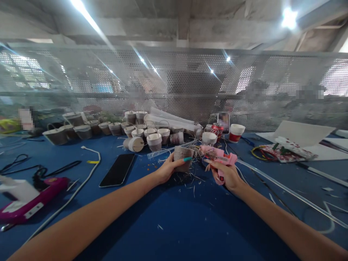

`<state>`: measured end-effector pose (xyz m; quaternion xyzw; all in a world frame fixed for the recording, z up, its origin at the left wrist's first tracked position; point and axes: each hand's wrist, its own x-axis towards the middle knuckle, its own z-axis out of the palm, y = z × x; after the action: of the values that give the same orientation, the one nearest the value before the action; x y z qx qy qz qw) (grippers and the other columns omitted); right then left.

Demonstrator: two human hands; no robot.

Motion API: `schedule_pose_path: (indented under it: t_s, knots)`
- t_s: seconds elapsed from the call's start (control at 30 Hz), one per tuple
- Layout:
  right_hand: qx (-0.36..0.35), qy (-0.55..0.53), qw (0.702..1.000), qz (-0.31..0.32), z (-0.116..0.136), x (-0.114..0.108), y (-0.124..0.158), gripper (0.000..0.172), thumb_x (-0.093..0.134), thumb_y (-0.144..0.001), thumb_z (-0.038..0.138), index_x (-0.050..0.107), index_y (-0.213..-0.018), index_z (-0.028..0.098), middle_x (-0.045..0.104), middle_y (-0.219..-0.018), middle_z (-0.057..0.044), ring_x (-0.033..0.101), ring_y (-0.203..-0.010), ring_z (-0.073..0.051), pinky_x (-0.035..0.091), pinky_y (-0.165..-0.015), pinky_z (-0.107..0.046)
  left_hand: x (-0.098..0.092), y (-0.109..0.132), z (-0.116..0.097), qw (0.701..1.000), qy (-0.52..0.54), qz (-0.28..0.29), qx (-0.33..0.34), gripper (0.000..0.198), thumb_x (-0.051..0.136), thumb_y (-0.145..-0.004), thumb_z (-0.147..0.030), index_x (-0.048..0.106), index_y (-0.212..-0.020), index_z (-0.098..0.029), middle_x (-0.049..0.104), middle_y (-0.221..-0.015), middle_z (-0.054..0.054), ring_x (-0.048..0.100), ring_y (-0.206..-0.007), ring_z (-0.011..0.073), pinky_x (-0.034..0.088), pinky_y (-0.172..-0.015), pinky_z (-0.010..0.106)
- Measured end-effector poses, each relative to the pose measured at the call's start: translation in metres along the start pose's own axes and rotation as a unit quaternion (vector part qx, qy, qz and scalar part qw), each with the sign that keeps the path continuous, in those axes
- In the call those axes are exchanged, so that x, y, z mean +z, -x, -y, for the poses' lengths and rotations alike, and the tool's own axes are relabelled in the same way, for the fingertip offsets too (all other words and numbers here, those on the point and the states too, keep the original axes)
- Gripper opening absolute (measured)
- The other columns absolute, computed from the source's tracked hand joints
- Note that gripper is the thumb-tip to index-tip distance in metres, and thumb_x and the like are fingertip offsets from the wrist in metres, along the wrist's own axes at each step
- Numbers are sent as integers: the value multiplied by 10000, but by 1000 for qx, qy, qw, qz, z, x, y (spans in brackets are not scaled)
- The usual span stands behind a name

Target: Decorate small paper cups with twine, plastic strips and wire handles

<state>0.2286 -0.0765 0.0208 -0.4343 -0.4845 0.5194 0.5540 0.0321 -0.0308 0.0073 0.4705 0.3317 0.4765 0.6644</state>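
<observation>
My left hand (166, 170) is closed around a small cup wrapped in grey-brown twine (182, 165), its thumb lying across the cup's side. In my right hand (230, 177) is a pink hot glue gun (221, 156), its nozzle pointing left toward the cup's rim. Whether the nozzle touches the cup I cannot tell. A long clear glue stick (288, 186) runs out of the gun's back to the lower right. Fibre scraps (187, 177) lie on the blue tabletop (174, 224) around the cup.
Several twine-wrapped cups (154, 142) with handles line the back, before a perforated metal screen (190, 79). To the left are a black phone (117, 170), a white cable (95, 170) and a magenta power strip (35, 203). A red can (217, 131) and stacked paper cups (236, 132) stand behind the gun.
</observation>
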Motion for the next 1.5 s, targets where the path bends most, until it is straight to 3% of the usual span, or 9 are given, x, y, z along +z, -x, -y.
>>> schedule_pose_path:
  t_s: [0.33,0.73,0.87,1.0,1.2,1.27,1.4,1.5]
  knots:
    - [1,-17,1000,-3,-4,-2,-3,346,640,-615,460,521,-501,156,384,-288,55,277,-214,-47,222,-224,-180,-3,-2,2,1000,19,4,2,445,743,-595,-223,570,-1002,-172,656,-950,71,607,-829,194,447,-750,310]
    - [1,-10,1000,3,-5,-4,-4,317,612,-621,438,568,-520,142,389,-281,51,286,-209,-53,232,-230,-186,-4,0,2,999,19,40,1,388,754,-559,-246,620,-911,-153,673,-910,77,611,-817,217,435,-789,342]
    - [0,-15,1000,-1,-5,-3,-4,316,621,-608,436,543,-502,149,395,-278,48,289,-207,-53,229,-229,-183,-5,-2,4,998,18,54,-9,413,724,-606,-306,614,-969,-142,662,-967,110,606,-894,249,437,-828,372]
    - [6,-21,1000,-7,-4,-3,-4,311,640,-591,427,551,-493,145,395,-273,44,289,-207,-53,225,-224,-181,-5,-1,1,997,35,73,-11,511,673,-671,-348,529,-1125,-161,610,-1095,135,613,-919,269,440,-853,422]
    - [6,-16,1000,5,0,0,-2,303,623,-618,404,565,-474,143,365,-254,49,263,-195,-47,225,-217,-182,-5,3,-5,994,56,91,2,748,630,-723,-321,205,-1334,-397,546,-1180,66,644,-845,248,474,-777,461]
    - [3,-17,1000,1,0,0,-2,307,626,-607,407,563,-462,144,370,-257,46,267,-195,-47,227,-217,-184,-6,4,-7,991,86,100,-2,798,642,-710,-312,165,-1342,-409,560,-1147,56,635,-879,247,461,-810,478]
    - [1,-14,1000,-1,-2,-1,-3,323,629,-595,430,563,-455,147,371,-254,46,267,-194,-51,234,-221,-193,-7,4,-7,988,106,113,-5,864,704,-626,-172,228,-1323,-358,595,-1072,41,627,-907,233,411,-894,496]
    - [6,-4,1000,9,-3,-3,-4,337,650,-574,451,564,-462,145,383,-265,45,284,-206,-53,243,-229,-196,-7,4,-5,991,89,101,-27,760,710,-603,-111,344,-1253,-259,621,-995,67,623,-905,254,400,-892,524]
